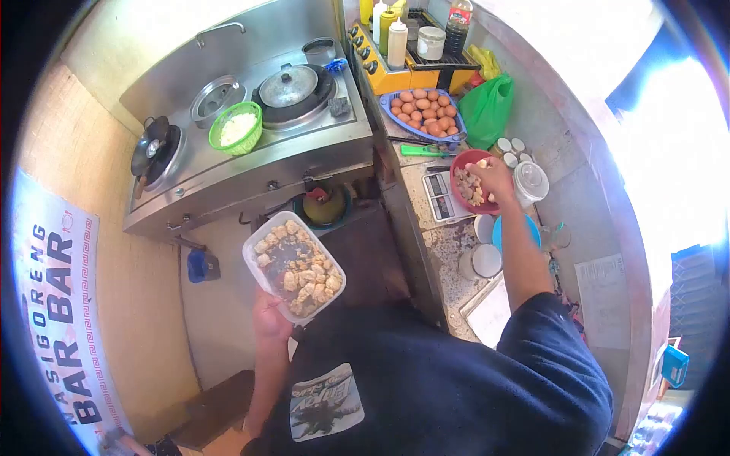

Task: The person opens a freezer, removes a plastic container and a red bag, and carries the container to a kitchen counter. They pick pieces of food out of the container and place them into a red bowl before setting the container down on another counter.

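The left hand [272, 318] is gripping the plastic container [280, 252] at its near edge, the fingers partly hidden beneath it. The container is holding pale, coated-looking chunks [313, 280], and its long axis is running from upper left to lower right in the head view, its open top facing the camera. The left forearm is reaching upward from the bottom of the view, and the container is lying just beyond the hand, out over the floor.

The right arm is stretching forward across the table [447, 254], with the right hand [493, 181] bending over the red bowl [458, 199]. Its fingers are curling down at the meat-like pieces [469, 186] inside; whether they are pinching any, I cannot tell.

Around the bowl, the kitchen scale [439, 199] is sitting on its left side, and the lidded white tub [531, 182] is standing to its right. Farther forward, the brown eggs [423, 104] are filling the blue tray [454, 139], with the green bag [487, 112] resting beside it.
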The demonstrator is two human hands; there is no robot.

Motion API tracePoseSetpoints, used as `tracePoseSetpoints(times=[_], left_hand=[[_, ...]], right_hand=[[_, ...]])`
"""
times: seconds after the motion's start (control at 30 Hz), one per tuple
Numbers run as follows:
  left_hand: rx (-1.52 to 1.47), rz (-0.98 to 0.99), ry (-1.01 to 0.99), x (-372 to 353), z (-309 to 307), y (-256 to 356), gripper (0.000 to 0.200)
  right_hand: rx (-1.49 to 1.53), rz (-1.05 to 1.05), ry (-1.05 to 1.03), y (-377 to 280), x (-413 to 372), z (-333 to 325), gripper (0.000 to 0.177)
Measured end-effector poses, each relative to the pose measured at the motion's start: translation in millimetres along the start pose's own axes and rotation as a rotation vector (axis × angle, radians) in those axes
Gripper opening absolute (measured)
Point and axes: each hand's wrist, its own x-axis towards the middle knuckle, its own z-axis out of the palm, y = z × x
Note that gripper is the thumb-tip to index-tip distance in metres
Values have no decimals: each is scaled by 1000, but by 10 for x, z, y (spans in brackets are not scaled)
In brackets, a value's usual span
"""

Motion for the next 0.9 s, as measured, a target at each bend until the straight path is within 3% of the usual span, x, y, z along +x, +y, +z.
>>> tracePoseSetpoints(times=[0.03, 0.1, 0.17, 0.23, 0.3, 0.37, 0.4, 0.47, 0.5, 0.57, 0.6, 0.67, 0.73, 0.83, 0.9], left_hand=[[1, -4, 21, 8, -40, -27, 74], [2, -13, 41, 14, -134, -66, 72], [-19, -50, 35, 18, -190, -83, 72], [-34, -46, 30, -25, -104, -47, 73], [-45, -36, 31, -75, -49, -7, 74], [-4, -32, 46, -125, -27, 20, 75], [-4, -26, 49, -170, -23, 16, 75], [-5, -50, 53, -234, 1, 30, 75], [-5, -40, 60, -257, -17, 29, 75], [22, -20, 47, -313, -47, 46, 76], [15, 8, 48, -332, -38, 73, 76], [31, 14, -79, -506, -208, 158, 75], [64, 76, 6, -685, -372, 226, 75], [96, 95, 97, -790, -521, 300, 77], [82, 82, 109, -937, -568, 336, 78]], right_hand=[[-158, 39, -2, 26, 20, -57, 43], [-155, 94, -51, 313, 241, -25, 53], [-191, -63, 121, 725, 597, 21, 57], [-219, -82, 138, 312, 421, -89, 63], [29, -256, 228, -221, 21, -2, 52], [171, -459, 171, -877, -578, 298, 42], [239, -582, 114, -1033, -849, 563, 32], [190, -695, -307, -1545, -1612, 944, 33], [138, -1071, -384, -1682, -1814, 1142, 31], [125, -1117, -677, -1823, -2343, 1516, 34], [-42, -1099, -824, -1910, -2528, 1690, 41], [-167, -1231, -849, -1903, -2926, 1970, 43], [-257, -1388, -910, -2002, -3188, 2160, 44], [-189, -1463, -962, -2036, -3185, 2276, 36], [-158, -1333, -1180, -2091, -3249, 2304, 29]])
